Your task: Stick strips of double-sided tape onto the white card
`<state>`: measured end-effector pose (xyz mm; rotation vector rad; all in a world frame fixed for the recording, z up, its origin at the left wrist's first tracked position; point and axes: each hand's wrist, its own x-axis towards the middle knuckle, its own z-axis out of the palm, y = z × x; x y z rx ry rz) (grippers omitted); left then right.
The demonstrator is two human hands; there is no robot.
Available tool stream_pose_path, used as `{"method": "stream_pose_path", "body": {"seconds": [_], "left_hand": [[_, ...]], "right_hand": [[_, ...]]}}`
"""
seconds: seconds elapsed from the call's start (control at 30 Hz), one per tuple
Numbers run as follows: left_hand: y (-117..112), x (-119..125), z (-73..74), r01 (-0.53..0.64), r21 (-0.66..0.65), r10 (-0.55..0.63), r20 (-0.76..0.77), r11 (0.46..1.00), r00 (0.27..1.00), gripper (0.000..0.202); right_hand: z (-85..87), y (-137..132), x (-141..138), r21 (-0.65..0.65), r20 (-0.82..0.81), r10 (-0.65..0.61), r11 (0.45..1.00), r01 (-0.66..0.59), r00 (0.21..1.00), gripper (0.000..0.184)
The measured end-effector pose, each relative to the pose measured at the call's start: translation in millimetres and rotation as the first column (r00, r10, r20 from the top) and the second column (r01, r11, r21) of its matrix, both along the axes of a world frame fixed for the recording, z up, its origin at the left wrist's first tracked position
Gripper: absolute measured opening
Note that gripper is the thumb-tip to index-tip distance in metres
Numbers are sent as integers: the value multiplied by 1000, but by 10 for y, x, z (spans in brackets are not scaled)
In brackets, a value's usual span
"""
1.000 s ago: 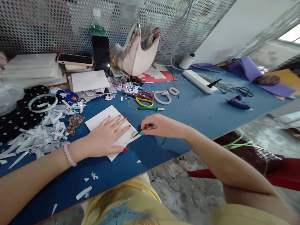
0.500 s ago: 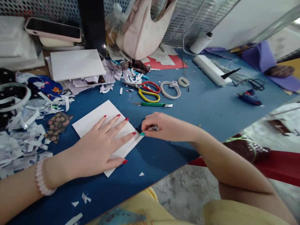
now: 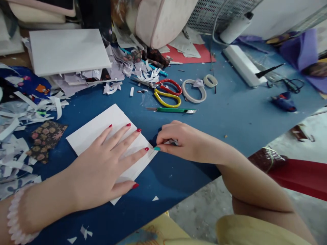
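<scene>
Head view showed the left hand (image 3: 102, 166) spread open and palm down, its red-nailed fingers fanned across a white sheet (image 3: 98, 124). The sheet lay flat on the blue table (image 3: 230, 119), near the front edge, with one corner pointing away from the person. A pale bead bracelet (image 3: 14, 217) circled the left wrist.

The right hand (image 3: 184, 141) was just to the right of the sheet, its fingers pinched closed around a small teal-tipped tool (image 3: 157, 148). The teal tip met the sheet's right edge, close to the left index fingertip. How much more of the tool there was could not be told, as the fingers hid it.

Just beyond the right hand lay a green craft knife (image 3: 176, 110). Behind it were scissors (image 3: 168, 94) with one red and one yellow handle. To their right sat a large tape ring (image 3: 190, 98) and, near it, a small tape ring (image 3: 211, 81).

Left of the sheet was a floral scrap (image 3: 47, 136), with loose paper strips (image 3: 17, 115) heaped around it. Further back rested a white board (image 3: 66, 51) and a pink bag (image 3: 160, 18). Far to the right on the table were a white power strip (image 3: 241, 64) and a blue glue gun (image 3: 283, 101).
</scene>
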<state>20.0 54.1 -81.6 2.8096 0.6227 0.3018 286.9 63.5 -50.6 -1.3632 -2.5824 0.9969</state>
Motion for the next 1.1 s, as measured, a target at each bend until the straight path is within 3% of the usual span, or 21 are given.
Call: {"method": "stream_pose_path", "body": {"seconds": [0.67, 1.1], "left_hand": [[11, 3, -2, 6, -10, -6, 5, 1000, 1000, 59], [-27, -2, -77, -22, -7, 22, 46, 1000, 999, 59]], "right_hand": [[-7, -42, 50, 4, -48, 13, 1000, -13, 999, 22], [-23, -58, 42, 54, -39, 18, 998, -16, 999, 22]]}}
